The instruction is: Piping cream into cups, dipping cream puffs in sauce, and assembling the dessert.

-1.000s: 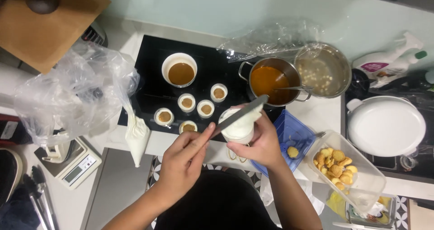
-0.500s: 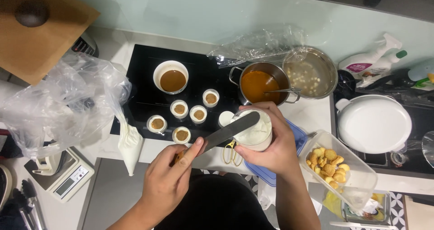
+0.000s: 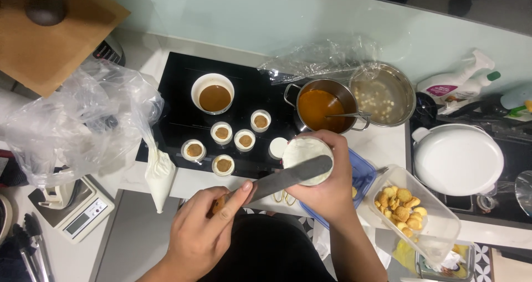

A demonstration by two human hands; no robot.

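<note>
— Right hand (image 3: 327, 190)?
— Wrapped round cup (image 3: 308, 160), held above counter edge near pot (image 3: 321, 106).
— Left hand (image 3: 202, 237)?
— Clenched on spatula (image 3: 288, 175), blade flat across cup's cream top.

On the cooktop (image 3: 177, 93): a large bowl (image 3: 213, 93) at the back, five small ramekins (image 3: 221, 132) clustered before it, a lone lid (image 3: 277, 147) just right of them. Right of the bowl, a saucepan (image 3: 320, 103) with a spoon (image 3: 346, 114) in it; touching its right side, a second pot (image 3: 388, 93). Farther right, a lidded pan (image 3: 458, 159); before it, a tub (image 3: 438, 215) with biscuits (image 3: 400, 200) in it. Left of the cooktop, a piping bag (image 3: 159, 174); left of that, a kitchen scale (image 3: 77, 210). Nearest the camera, in the middle, a cup (image 3: 307, 160) in the right hand (image 3: 327, 190), with a palette knife (image 3: 288, 177) across its top, held by the left hand (image 3: 202, 235).
</note>
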